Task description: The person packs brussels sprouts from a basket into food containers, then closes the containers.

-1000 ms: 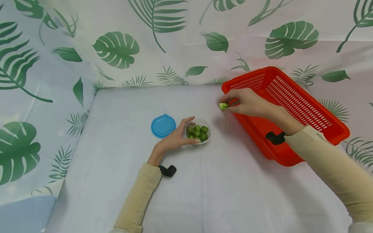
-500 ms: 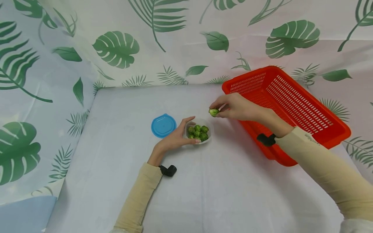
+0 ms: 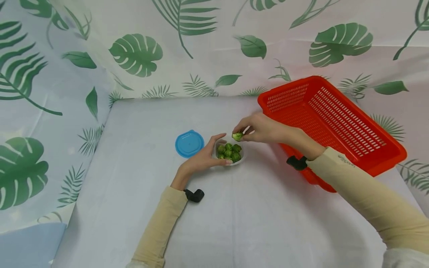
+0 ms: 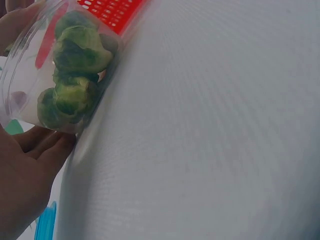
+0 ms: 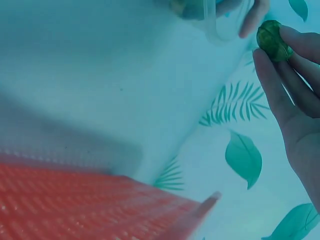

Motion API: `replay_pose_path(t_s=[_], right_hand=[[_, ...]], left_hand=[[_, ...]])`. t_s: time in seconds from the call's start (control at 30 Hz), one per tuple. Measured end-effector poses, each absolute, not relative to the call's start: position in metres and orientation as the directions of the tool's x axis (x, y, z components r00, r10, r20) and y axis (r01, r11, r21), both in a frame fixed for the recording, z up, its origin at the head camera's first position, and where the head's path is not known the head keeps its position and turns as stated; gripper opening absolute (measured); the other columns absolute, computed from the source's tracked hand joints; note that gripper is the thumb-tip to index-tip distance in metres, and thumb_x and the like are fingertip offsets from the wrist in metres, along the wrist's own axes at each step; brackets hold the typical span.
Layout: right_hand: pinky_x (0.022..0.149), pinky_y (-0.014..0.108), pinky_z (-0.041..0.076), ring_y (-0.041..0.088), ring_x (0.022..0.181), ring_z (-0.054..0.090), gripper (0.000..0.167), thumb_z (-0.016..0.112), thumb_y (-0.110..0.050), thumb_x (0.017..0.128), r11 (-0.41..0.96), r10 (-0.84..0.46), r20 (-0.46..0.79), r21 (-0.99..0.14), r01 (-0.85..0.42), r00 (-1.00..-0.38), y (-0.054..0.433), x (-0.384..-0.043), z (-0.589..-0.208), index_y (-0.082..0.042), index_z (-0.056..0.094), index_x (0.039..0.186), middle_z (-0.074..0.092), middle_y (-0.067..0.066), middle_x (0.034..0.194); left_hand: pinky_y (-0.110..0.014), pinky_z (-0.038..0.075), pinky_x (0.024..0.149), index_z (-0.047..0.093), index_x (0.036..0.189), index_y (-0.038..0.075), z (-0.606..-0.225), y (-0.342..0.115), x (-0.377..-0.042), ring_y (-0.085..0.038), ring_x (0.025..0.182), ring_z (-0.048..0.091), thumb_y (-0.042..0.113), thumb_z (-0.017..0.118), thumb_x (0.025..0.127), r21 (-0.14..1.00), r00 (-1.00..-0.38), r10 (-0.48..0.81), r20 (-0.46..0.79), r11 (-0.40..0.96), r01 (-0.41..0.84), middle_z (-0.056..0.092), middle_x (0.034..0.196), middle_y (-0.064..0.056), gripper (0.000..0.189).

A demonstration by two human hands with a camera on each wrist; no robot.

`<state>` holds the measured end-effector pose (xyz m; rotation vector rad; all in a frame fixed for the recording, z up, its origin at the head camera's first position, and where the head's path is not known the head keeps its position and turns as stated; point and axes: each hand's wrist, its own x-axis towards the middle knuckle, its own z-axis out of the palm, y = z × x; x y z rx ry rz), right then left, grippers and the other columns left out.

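My right hand (image 3: pixel 263 128) pinches a single Brussels sprout (image 3: pixel 237 136) between thumb and fingertips, just above the far right rim of a small clear container. In the right wrist view the same sprout (image 5: pixel 273 41) shows whole and green. With thumb and fingers spread around its sides, my left hand (image 3: pixel 202 158) holds the clear container (image 3: pixel 242 158), which stands on the table. Several sprouts (image 3: pixel 228 152) lie inside it; through its wall in the left wrist view they look stacked. A blue lid (image 3: pixel 189 144) lies flat to the left of the container, near my left hand.
A large red perforated basket (image 3: pixel 335 123) stands at the right, partly under my right forearm; its interior is partly hidden. Leaf-printed sheeting (image 3: pixel 201 48) rises behind and at the left of the white-covered table (image 3: pixel 140 149).
My right hand has moved left from beside the basket's edge to the container, carrying the sprout. My left hand and the container have stayed in place.
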<state>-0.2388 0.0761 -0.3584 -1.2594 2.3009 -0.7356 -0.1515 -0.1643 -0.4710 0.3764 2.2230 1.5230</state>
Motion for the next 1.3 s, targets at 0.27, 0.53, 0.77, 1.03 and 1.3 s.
replay_pose_path(t_s=[0.27, 0.53, 0.77, 1.03, 1.3], right_hand=[[0.09, 0.044, 0.06, 0.029, 0.102, 0.073, 0.031, 0.074, 0.002, 0.091, 0.439, -0.871, -0.109, -0.613, -0.657, -0.479, 0.065, -0.235, -0.366, 0.0, 0.074, 0.122, 0.076, 0.013, 0.115], [0.088, 0.043, 0.06, 0.027, 0.097, 0.073, 0.03, 0.076, -0.001, 0.09, 0.442, -0.873, -0.101, -0.58, -0.684, -0.478, 0.055, -0.232, -0.376, 0.001, 0.074, 0.12, 0.076, 0.014, 0.113], [0.086, 0.043, 0.061, 0.028, 0.095, 0.073, 0.026, 0.076, 0.002, 0.09, 0.431, -0.879, -0.058, -0.519, -0.738, -0.473, 0.047, -0.225, -0.384, 0.004, 0.075, 0.115, 0.075, 0.017, 0.111], [0.09, 0.04, 0.06, 0.026, 0.098, 0.069, 0.03, 0.081, -0.004, 0.088, 0.428, -0.891, -0.03, -0.383, -0.818, -0.453, 0.043, -0.218, -0.391, -0.001, 0.076, 0.117, 0.074, 0.013, 0.109], [0.092, 0.041, 0.059, 0.029, 0.101, 0.071, 0.029, 0.081, -0.002, 0.086, 0.406, -0.897, 0.006, -0.386, -0.828, -0.442, 0.044, -0.217, -0.392, 0.0, 0.077, 0.114, 0.075, 0.014, 0.109]], left_hand=[[-0.058, 0.028, 0.121, 0.015, 0.164, 0.03, -0.471, -0.165, -0.152, -0.03, 0.152, 0.031, 0.038, 0.079, 0.091, 0.931, -0.875, 0.448, -0.184, 0.365, -0.008, 0.038, 0.159, -0.006, 0.098], [-0.057, 0.027, 0.121, 0.016, 0.162, 0.038, -0.473, -0.166, -0.152, -0.028, 0.155, 0.026, 0.04, 0.079, 0.09, 0.931, -0.877, 0.443, -0.188, 0.365, -0.015, 0.03, 0.164, -0.007, 0.096], [-0.056, 0.026, 0.123, 0.016, 0.162, 0.037, -0.473, -0.165, -0.153, -0.026, 0.158, 0.016, 0.041, 0.079, 0.09, 0.927, -0.877, 0.444, -0.184, 0.374, -0.005, 0.015, 0.171, -0.003, 0.096], [-0.054, 0.026, 0.123, 0.015, 0.163, 0.036, -0.473, -0.165, -0.152, -0.022, 0.159, 0.014, 0.039, 0.078, 0.091, 0.931, -0.877, 0.449, -0.168, 0.364, 0.008, 0.014, 0.172, 0.001, 0.095], [-0.054, 0.026, 0.123, 0.014, 0.163, 0.036, -0.474, -0.166, -0.152, -0.023, 0.159, 0.015, 0.04, 0.078, 0.091, 0.93, -0.876, 0.448, -0.179, 0.368, -0.002, 0.014, 0.172, 0.0, 0.096]])
